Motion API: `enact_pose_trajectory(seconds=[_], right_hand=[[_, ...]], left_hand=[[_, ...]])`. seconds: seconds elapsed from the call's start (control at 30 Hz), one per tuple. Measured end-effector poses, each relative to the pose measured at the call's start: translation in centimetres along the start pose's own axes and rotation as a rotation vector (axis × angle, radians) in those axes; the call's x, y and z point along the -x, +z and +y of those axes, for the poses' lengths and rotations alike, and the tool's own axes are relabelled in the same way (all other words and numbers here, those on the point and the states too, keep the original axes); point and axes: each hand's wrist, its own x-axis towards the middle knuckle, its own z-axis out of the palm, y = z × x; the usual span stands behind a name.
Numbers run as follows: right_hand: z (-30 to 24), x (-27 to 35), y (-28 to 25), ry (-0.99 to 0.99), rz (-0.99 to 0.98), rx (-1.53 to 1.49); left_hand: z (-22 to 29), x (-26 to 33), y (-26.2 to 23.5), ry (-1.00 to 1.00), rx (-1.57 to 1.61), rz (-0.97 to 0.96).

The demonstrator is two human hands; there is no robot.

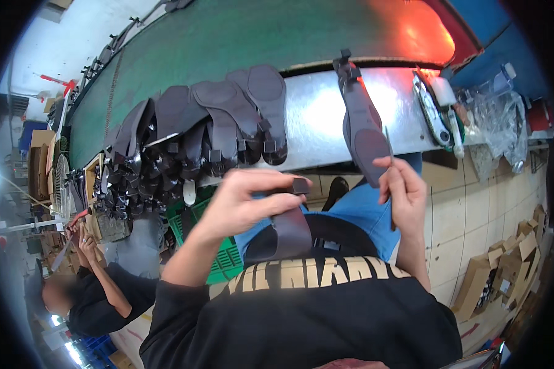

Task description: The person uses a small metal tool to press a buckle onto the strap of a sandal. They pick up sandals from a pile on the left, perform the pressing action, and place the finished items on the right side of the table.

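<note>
My left hand (243, 198) is closed on a dark brown heeled shoe sole (292, 232), pinching it by its small square heel block while the curved sole hangs down in front of my body. The fingers of my right hand (404, 192) are pinched around a thin, narrow tool, whose kind I cannot make out; its point sticks up past the fingertips. Just left of that hand, another dark shoe sole (364, 126) lies on the metal ledge, its toe end overhanging the near edge. Whether my right fingers touch it, I cannot tell.
Many dark heeled soles (218, 107) are heaped on the metal ledge (314, 107) beside a green conveyor belt (228, 37). A utility knife (431, 114) and clear plastic bags (498, 123) lie right. A green crate (224, 261) stands below; another person (104, 289) works at left.
</note>
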Motion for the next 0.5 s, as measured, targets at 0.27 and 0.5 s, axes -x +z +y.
enact_pose_trajectory(seconds=[0.27, 0.5], right_hand=[[2.4, -6.5, -1.0, -0.233, 0.179, 0.939], [2.5, -6.5, 0.2, -0.135, 0.131, 1.069]], left_hand=[[4.2, 2.0, -6.5, 0.539, -0.370, 1.041], [-2.9, 1.0, -5.0, 0.181, -0.830, 1.029]])
